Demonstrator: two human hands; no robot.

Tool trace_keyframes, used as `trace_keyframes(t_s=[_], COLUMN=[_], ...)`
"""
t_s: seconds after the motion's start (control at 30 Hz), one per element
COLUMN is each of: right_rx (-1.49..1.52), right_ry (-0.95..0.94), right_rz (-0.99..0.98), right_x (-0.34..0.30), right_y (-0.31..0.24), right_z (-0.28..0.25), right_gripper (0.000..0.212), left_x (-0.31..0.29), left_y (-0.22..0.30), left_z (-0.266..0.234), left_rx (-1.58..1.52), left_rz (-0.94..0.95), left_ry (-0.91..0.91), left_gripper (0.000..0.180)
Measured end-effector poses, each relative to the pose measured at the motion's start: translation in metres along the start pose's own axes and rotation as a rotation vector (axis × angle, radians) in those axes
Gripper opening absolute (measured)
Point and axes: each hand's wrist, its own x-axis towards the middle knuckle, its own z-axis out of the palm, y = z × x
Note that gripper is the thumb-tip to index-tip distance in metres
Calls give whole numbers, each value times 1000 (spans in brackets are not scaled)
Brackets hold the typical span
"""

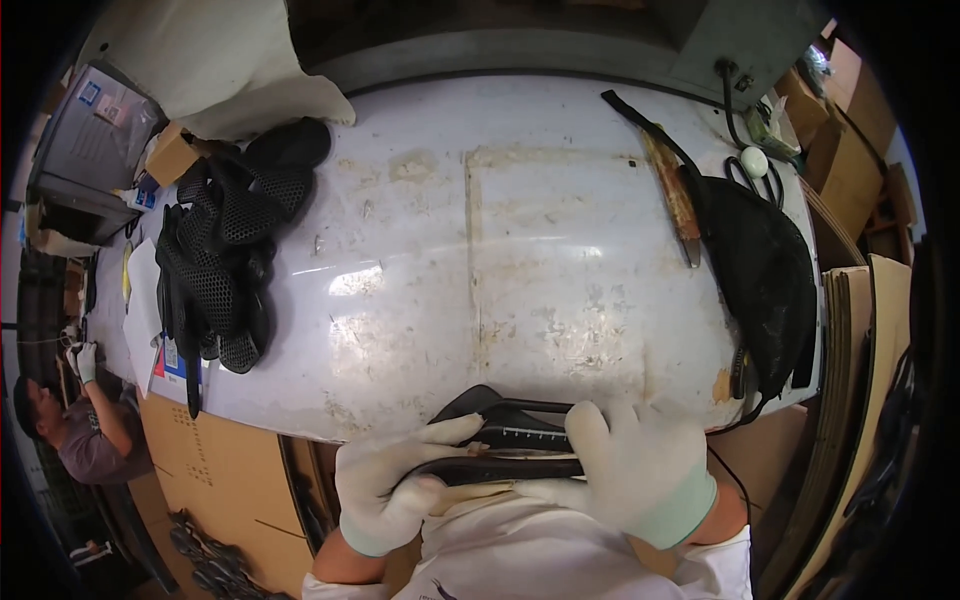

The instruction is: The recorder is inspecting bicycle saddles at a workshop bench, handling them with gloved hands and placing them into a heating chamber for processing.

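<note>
A black bicycle saddle [519,434] is held level at the table's near edge, close to my body. Its rails are turned up toward me, and one rail carries small white marks. My left hand [392,478], in a white glove, closes round the saddle's left end, with thumb and fingers on opposite sides. The gloved right hand [635,462] grips its right end and covers that part; its fingers are slightly blurred. At the table's left lies a pile of black honeycomb-mesh saddle pads [238,215].
The white table [400,240] has worn stains. On its right lie a black cloth bag [760,270] with a strap and a rusty blade-like tool [672,195]. A grey machine [500,45] borders the back. Cardboard [225,490] stands at lower left, near another person [85,430].
</note>
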Motion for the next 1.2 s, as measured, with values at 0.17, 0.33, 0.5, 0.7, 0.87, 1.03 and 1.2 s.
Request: trace_keyframes(t_s=[0.17,0.33,0.5,0.7,0.87,1.03,1.2], right_rx=[48,32,8,-6,337,1476,1676], right_ry=[40,28,70,97,-62,-231,-339], right_rz=[-29,60,64,66,98,212,269], right_x=[-1,-5,-4,-5,-6,-28,-28], right_y=[12,-2,-2,-2,37,39,28], right_z=[10,10,12,15,33,63,61], right_gripper=[67,68,67,68,67,82,77], left_x=[11,6,0,-1,6,17,16], left_y=[9,4,-11,-15,-30,-43,-36], left_z=[7,9,18,13,21,35,58], left_rx=[264,393,480,500,-190,-408,-583], left_rz=[134,204,369,394,151,279,282], left_ry=[-81,-2,95,98,202,-221,-500], left_gripper=[42,40,62,65,108,132,126])
